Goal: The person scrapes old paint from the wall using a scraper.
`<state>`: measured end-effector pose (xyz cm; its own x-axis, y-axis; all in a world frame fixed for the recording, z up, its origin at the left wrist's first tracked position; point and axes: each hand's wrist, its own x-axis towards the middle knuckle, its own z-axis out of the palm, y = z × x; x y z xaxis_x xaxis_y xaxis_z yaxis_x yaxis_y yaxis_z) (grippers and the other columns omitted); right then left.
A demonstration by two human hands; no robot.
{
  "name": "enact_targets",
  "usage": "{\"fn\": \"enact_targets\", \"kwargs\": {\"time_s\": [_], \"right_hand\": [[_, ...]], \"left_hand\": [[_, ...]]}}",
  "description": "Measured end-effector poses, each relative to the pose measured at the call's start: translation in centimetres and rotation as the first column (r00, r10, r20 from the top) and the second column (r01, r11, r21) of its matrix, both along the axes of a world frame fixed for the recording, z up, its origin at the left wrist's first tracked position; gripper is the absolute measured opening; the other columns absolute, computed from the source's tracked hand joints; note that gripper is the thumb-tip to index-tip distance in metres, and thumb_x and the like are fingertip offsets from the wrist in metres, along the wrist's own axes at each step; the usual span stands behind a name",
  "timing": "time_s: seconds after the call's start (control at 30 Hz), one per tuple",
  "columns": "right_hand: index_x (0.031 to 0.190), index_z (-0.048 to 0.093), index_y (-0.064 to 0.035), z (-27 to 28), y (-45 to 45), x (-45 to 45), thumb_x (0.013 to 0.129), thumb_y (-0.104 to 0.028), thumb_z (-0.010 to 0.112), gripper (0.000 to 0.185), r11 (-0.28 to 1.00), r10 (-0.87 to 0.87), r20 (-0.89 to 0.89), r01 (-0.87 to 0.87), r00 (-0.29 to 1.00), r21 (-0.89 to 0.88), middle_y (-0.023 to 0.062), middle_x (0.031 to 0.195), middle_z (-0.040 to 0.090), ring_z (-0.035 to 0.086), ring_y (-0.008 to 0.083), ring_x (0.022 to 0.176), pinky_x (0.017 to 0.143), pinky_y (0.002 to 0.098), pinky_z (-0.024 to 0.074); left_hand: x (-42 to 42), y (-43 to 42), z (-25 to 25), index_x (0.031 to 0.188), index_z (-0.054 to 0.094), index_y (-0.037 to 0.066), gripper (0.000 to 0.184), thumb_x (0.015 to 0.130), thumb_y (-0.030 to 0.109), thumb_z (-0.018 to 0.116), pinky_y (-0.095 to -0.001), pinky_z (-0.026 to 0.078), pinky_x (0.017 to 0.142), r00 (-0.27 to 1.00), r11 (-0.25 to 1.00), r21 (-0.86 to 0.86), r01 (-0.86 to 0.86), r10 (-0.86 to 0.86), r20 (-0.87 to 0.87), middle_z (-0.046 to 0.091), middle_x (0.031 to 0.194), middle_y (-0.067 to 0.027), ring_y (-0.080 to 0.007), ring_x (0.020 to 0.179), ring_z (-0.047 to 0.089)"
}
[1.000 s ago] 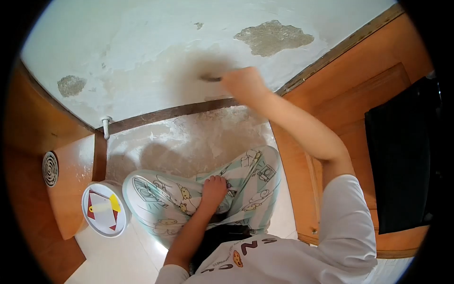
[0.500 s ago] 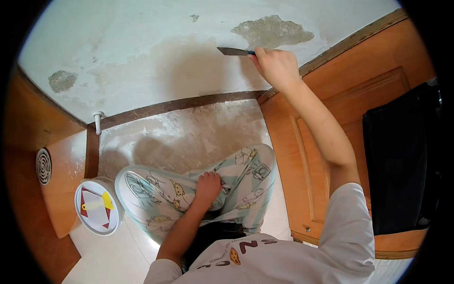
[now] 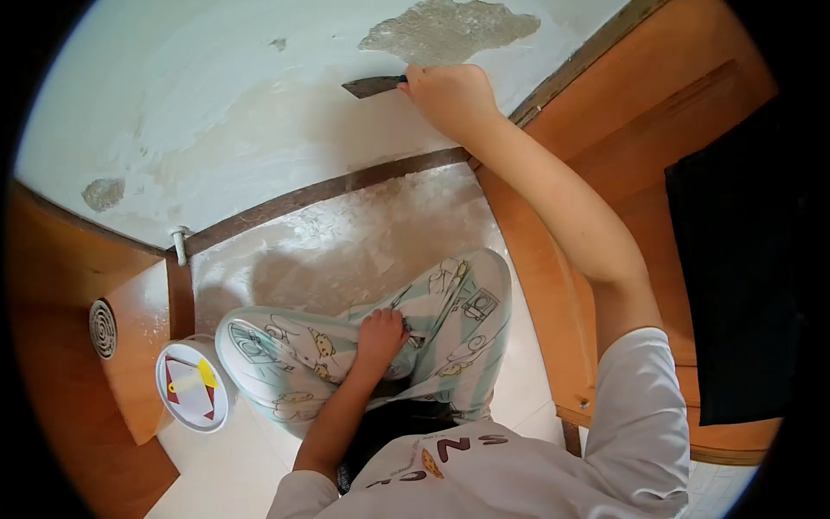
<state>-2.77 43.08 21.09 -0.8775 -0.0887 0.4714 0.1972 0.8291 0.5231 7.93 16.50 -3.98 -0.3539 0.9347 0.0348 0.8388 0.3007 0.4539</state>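
Note:
My right hand [image 3: 454,102] is closed around the handle of a putty knife [image 3: 372,86], whose metal blade points left along the white wall [image 3: 216,112]. The blade is at the wall surface, just below a large grey bare patch [image 3: 450,30]; I cannot tell whether its whole edge touches. Smoother, damp-looking beige filler surrounds the area left of the blade. My left hand [image 3: 383,337] rests on my folded legs in patterned trousers [image 3: 467,303]. Its fingers are curled downward, and whatever lies under them is hidden.
A round white bucket [image 3: 192,385] stands left of my knee. Beside it are a wooden panel with a round vent [image 3: 102,329] and a small pipe [image 3: 179,245] at the wall's foot. A wooden door [image 3: 553,285] with a black cloth [image 3: 731,285] stands right. White residue marks the floor [image 3: 346,229].
The view has shifted, so the wall appears farther up and left. My right hand and the putty knife sit slightly lower relative to the large patch, with the blade turned more face-on. My left hand stays put.

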Motion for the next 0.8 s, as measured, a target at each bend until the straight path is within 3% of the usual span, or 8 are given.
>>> {"fn": "enact_targets", "kwargs": {"time_s": [0.23, 0.33, 0.43, 0.53, 0.63, 0.73, 0.8], "right_hand": [[0.069, 0.052, -0.0082, -0.7, -0.1, 0.2, 0.075, -0.017, 0.055, 0.011, 0.989, 0.033, 0.034, -0.028, 0.999, -0.147, 0.0041, 0.054, 0.057, 0.058, 0.0204, 0.050, 0.040, 0.0306, 0.0425], [0.069, 0.058, -0.0068, -0.6, -1.8, 0.2, 0.068, -0.007, 0.054, 0.004, 0.973, 0.027, 0.071, -0.010, 0.997, -0.232, 0.0086, 0.063, 0.062, 0.062, 0.0228, 0.060, 0.050, 0.0330, 0.0475], [0.067, 0.058, -0.0063, -1.3, -1.1, 0.3, 0.066, -0.006, 0.055, 0.003, 0.951, 0.079, 0.016, -0.070, 0.997, -0.302, 0.0096, 0.060, 0.060, 0.062, 0.0235, 0.058, 0.049, 0.0337, 0.0475], [0.069, 0.056, -0.0076, -3.8, -0.7, 0.2, 0.078, -0.024, 0.056, 0.018, 0.916, -0.025, -0.016, 0.016, 1.000, -0.400, 0.0066, 0.055, 0.059, 0.060, 0.0217, 0.052, 0.046, 0.0322, 0.0460], [0.069, 0.055, -0.0074, -5.1, -0.6, 0.1, 0.081, -0.031, 0.054, 0.027, 0.901, -0.071, -0.046, 0.044, 0.996, -0.432, 0.0065, 0.054, 0.059, 0.060, 0.0214, 0.051, 0.046, 0.0320, 0.0457], [0.063, 0.057, -0.0080, -4.8, -0.8, 0.5, 0.064, -0.007, 0.056, 0.002, 0.902, -0.006, -0.082, -0.029, 0.997, -0.431, 0.0069, 0.059, 0.061, 0.062, 0.0193, 0.056, 0.045, 0.0309, 0.0461], [0.062, 0.057, -0.0084, -4.1, -0.8, 0.2, 0.064, -0.007, 0.056, 0.003, 0.934, 0.046, -0.095, -0.076, 0.994, -0.348, 0.0064, 0.059, 0.060, 0.062, 0.0191, 0.056, 0.044, 0.0306, 0.0459]], "left_hand": [[0.2, 0.3, 0.3, 0.080, 0.050, 0.004, 0.030, 0.064, 0.024, 0.065, -0.0375, 0.045, 0.064, 1.000, 0.998, -0.066, 0.021, -0.019, 0.019, 0.053, 0.078, -0.0098, -0.0266, 0.079, 0.054], [0.3, 0.5, 0.1, 0.080, 0.049, 0.004, 0.030, 0.064, 0.024, 0.065, -0.0378, 0.045, 0.064, 0.999, 0.996, -0.091, 0.023, -0.025, -0.029, 0.053, 0.078, -0.0098, -0.0266, 0.079, 0.054], [0.7, 0.6, 0.3, 0.077, 0.050, 0.005, 0.029, 0.063, 0.024, 0.066, -0.0361, 0.045, 0.061, 0.995, 0.999, -0.033, 0.003, -0.006, -0.095, 0.052, 0.077, -0.0083, -0.0249, 0.076, 0.054], [0.8, 0.6, -0.2, 0.078, 0.049, 0.006, 0.028, 0.063, 0.023, 0.066, -0.0362, 0.045, 0.062, 0.996, 0.997, -0.073, -0.004, -0.002, -0.086, 0.052, 0.077, -0.0082, -0.0250, 0.076, 0.054], [1.0, 0.5, 0.4, 0.078, 0.048, 0.006, 0.028, 0.064, 0.022, 0.065, -0.0363, 0.045, 0.061, 0.994, 0.999, -0.035, -0.003, 0.000, -0.107, 0.051, 0.076, -0.0079, -0.0249, 0.076, 0.053], [0.8, 0.5, 0.2, 0.080, 0.048, 0.004, 0.028, 0.065, 0.023, 0.063, -0.0374, 0.044, 0.062, 0.997, 0.999, -0.045, 0.005, -0.009, -0.079, 0.051, 0.077, -0.0093, -0.0266, 0.078, 0.053], [0.9, 0.5, 0.3, 0.081, 0.048, 0.004, 0.028, 0.066, 0.022, 0.063, -0.0375, 0.044, 0.063, 0.997, 0.999, -0.039, 0.012, -0.015, -0.079, 0.051, 0.078, -0.0097, -0.0269, 0.078, 0.053]]}}
